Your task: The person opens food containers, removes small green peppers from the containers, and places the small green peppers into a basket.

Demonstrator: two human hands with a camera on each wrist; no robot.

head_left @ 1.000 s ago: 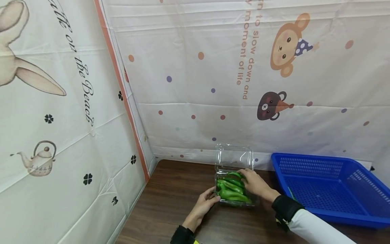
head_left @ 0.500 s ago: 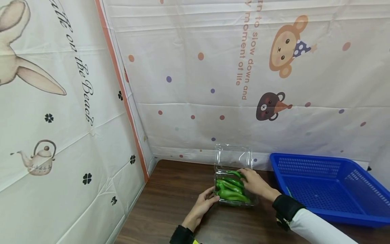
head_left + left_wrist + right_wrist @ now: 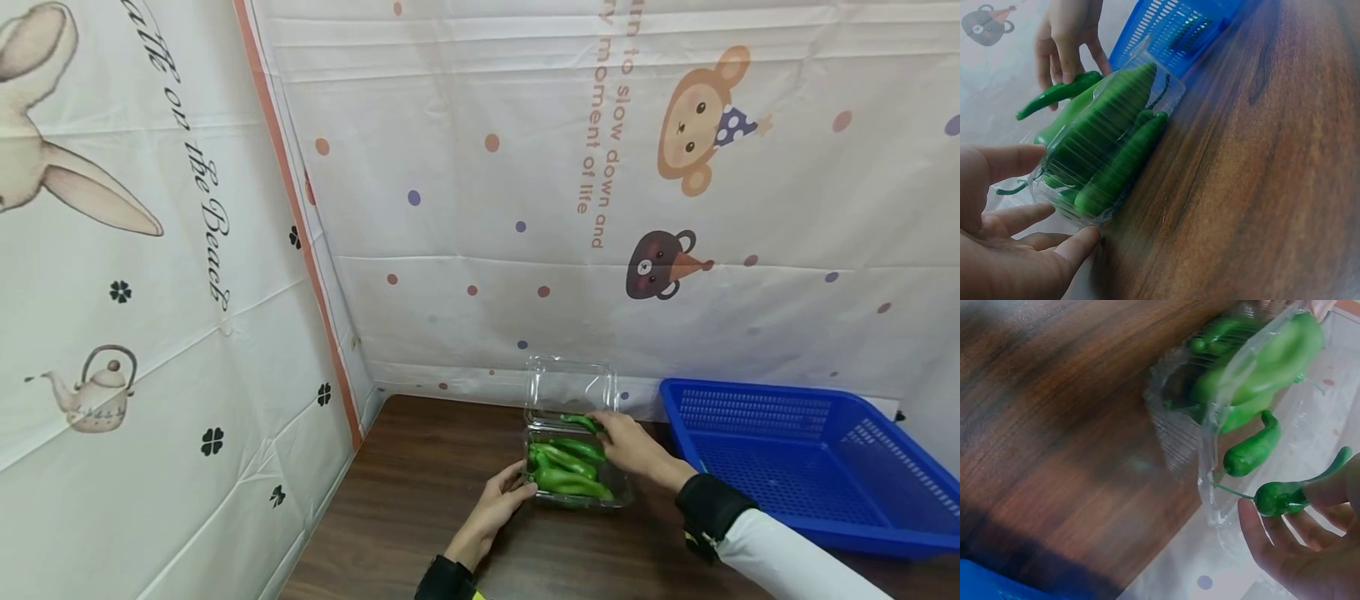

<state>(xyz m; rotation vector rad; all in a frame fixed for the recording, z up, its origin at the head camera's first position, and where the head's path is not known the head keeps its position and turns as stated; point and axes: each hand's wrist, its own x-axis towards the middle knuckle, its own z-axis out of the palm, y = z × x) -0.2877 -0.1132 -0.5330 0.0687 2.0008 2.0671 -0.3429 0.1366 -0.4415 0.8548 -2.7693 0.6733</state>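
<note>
Two hands at work near the table's [image 3: 420, 500] back edge: left hand [image 3: 501, 502], fingers relaxed, bracing the clear box [image 3: 572, 467] of green peppers, presumably against sliding; right hand [image 3: 633, 446] pinching one pepper [image 3: 1285, 495] at the far rim. Stem and grip shown only by the right wrist view; blue basket [image 3: 810, 467] just beside.

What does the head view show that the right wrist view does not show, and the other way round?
Only the head view shows the whole blue basket, the left hand touching the box's near corner, and the upright clear lid. Only the right wrist view shows up close the right hand pinching one green pepper lifted from the clear box. Both show the peppers in the box on the wooden table.
</note>
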